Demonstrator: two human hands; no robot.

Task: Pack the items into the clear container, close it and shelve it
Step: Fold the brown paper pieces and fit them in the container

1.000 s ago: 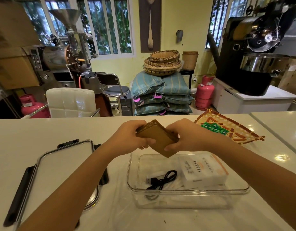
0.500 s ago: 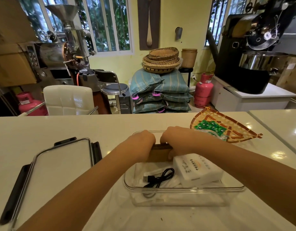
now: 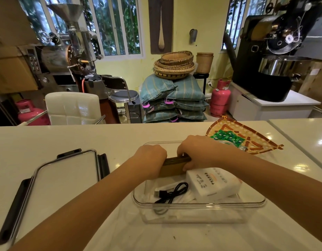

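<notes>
Inside clear container [image 3: 198, 207], left hand [image 3: 150, 158], right hand [image 3: 198, 151] gripping brown box [image 3: 174, 164]

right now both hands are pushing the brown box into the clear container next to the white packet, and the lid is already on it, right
Not quite. The head view shows the lid lying on the counter to the left of the clear container, which is open. The rest holds: left hand and right hand press the brown box in beside the white packet.

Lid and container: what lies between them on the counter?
Head view: only the left forearm crosses above; the counter between lid and container is bare.
</notes>
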